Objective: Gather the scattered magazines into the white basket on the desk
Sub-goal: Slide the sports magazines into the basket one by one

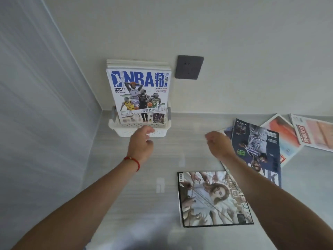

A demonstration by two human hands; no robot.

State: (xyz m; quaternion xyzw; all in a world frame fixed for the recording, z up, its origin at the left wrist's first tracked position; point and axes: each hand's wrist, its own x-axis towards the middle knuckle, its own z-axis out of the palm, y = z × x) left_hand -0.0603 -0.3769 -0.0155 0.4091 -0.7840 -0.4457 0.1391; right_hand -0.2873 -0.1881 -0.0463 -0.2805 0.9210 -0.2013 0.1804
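With both hands empty, the left hand (142,139) at the basket (124,129) and the right hand (217,143) beside it, the upright magazines (140,94) could tip the basket forward while others (214,198) lie on the bench (144,204) right of it.

"NBA", "2024" on basket mag (138,91)

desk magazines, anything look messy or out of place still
Yes. Four magazines still lie loose on the desk, right of the white basket: a dark basketball issue askew and overlapping others, two pale ones fanned near the wall, and a photo-cover one lying alone nearer the person. The NBA magazine stands upright in the basket.
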